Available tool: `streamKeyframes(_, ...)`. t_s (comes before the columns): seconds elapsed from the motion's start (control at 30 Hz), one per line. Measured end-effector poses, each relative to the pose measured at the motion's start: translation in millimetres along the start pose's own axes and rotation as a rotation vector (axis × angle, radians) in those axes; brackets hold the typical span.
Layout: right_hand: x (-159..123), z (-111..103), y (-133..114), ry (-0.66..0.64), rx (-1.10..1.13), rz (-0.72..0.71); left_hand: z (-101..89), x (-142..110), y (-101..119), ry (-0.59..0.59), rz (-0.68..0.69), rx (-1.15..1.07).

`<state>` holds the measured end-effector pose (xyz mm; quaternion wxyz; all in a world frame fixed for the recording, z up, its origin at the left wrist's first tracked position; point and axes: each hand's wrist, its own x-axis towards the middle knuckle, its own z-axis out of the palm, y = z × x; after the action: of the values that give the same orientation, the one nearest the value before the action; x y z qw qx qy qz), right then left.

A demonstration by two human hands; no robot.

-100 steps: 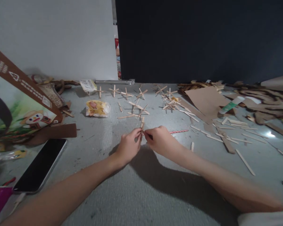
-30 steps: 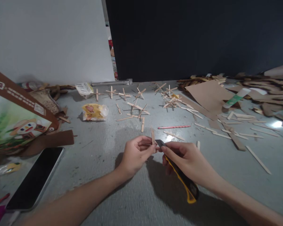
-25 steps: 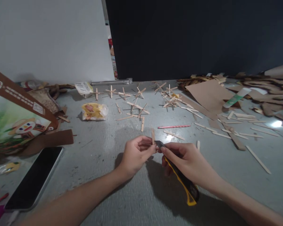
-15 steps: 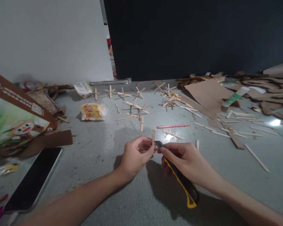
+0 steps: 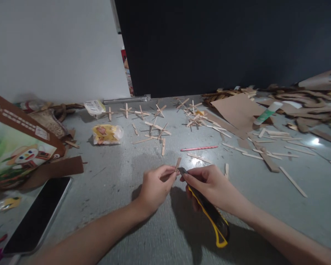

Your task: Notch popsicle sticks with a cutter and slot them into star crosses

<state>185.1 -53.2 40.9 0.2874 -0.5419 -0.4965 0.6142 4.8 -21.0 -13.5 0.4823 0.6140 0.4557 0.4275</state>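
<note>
Between the thumb and fingers of my left hand (image 5: 156, 186) a short wooden craft stick (image 5: 178, 164) is pinched, its upper end tilted to the right. My right hand (image 5: 209, 187) is closed round a black and yellow utility knife (image 5: 209, 211). The knife's tip points at the stick from the right, close to my left fingertips; whether it touches the wood I cannot tell. Beyond my hands lie a pink pencil (image 5: 199, 148) and a loose craft stick (image 5: 199, 158). Farther back stand several small crossed-stick pieces (image 5: 127, 110).
On the left are a phone (image 5: 38, 215), a printed carton (image 5: 22, 140) and a yellow packet (image 5: 106, 134). To the right lie scattered craft sticks (image 5: 293, 182), cardboard (image 5: 234, 112) and a glue stick (image 5: 269, 113). A black panel (image 5: 223, 48) rises behind the table.
The stick in my left hand has gone from nearly upright to leaning right. Both hands stay close together, the knife still at the stick. The whole view has shifted slightly.
</note>
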Motion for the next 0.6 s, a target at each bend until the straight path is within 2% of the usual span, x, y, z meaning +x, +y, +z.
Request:
streamKeyframes(0.23,4.3,-7.5,0.9,-0.078,0.194,0.069,-0.2,-0.3,2.5,0.007,0.010,-0.008)
streamKeyframes(0.47,2.2,-3.8,-3.6,-0.050,0.112,0.036,0.0,1.8,5.9,-0.013,-0.083,-0.079)
streamKeyframes(0.6,4.0,-8.3,-0.8,-0.084,0.142,0.030,-0.9,4.1,6.5,-0.058,-0.116,-0.157)
